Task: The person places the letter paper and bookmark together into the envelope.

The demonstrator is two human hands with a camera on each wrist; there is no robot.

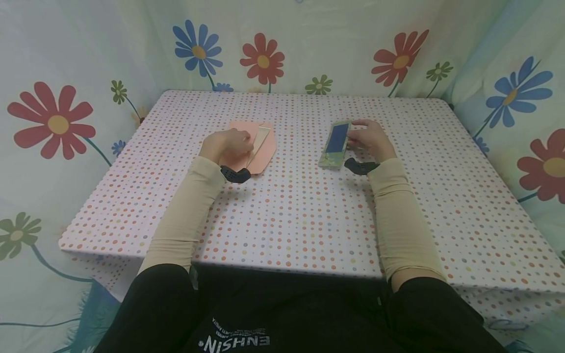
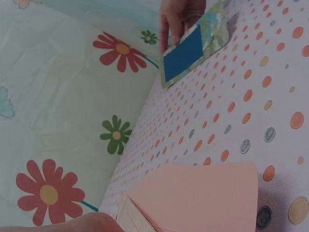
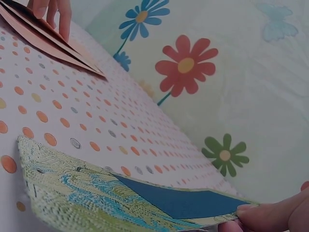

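Observation:
In the head view a pink envelope (image 1: 267, 157) with angled corners lies on the table, left of centre. A narrow cream strip (image 1: 259, 139) crosses it slantwise. My left hand (image 1: 229, 144) holds the envelope's left part with curled fingers; its exact grip is hidden. From the right wrist, the pink paper (image 3: 48, 36) shows lifted, layered edges under that hand's fingers. Farther right, my right hand (image 1: 371, 138) pinches the upper right edge of a green patterned card (image 1: 332, 159) with a dark blue rectangle (image 1: 337, 138). The right wrist view shows this card (image 3: 87, 198) tilted, thumb on its end.
A white tablecloth with coloured dots (image 1: 300, 220) covers the table. Curtains printed with flowers (image 1: 262, 61) stand behind it and at both sides. Black wrist devices (image 1: 235, 174) sit below both hands. Bare cloth lies between the envelope and the card.

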